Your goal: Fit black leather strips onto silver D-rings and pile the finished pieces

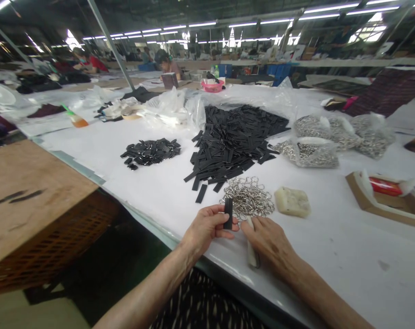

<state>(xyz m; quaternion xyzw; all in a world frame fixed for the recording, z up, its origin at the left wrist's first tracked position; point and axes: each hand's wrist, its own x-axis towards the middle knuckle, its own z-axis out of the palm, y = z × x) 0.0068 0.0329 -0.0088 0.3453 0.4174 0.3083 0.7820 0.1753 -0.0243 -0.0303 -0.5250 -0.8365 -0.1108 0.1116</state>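
My left hand point(207, 225) pinches a short black strip point(228, 214) upright between thumb and fingers. Close beside it, my right hand point(267, 235) is closed around a pale, wrapped-looking tool point(252, 256) whose end points toward the table's front edge; its tip is hidden. Just beyond both hands lies a pile of silver metal rings point(250, 196). A large heap of black strips point(231, 141) spreads behind the rings. To the left sits a smaller pile of black pieces point(151, 151) with shiny metal bits among them.
Right of the rings is a yellowish block point(292, 201). Farther right are clear bags of metal rings point(308, 153) and a cardboard tray point(382, 203) with a red roll. At left stands a wooden board point(32, 183) over an orange crate point(66, 246). People work at the back.
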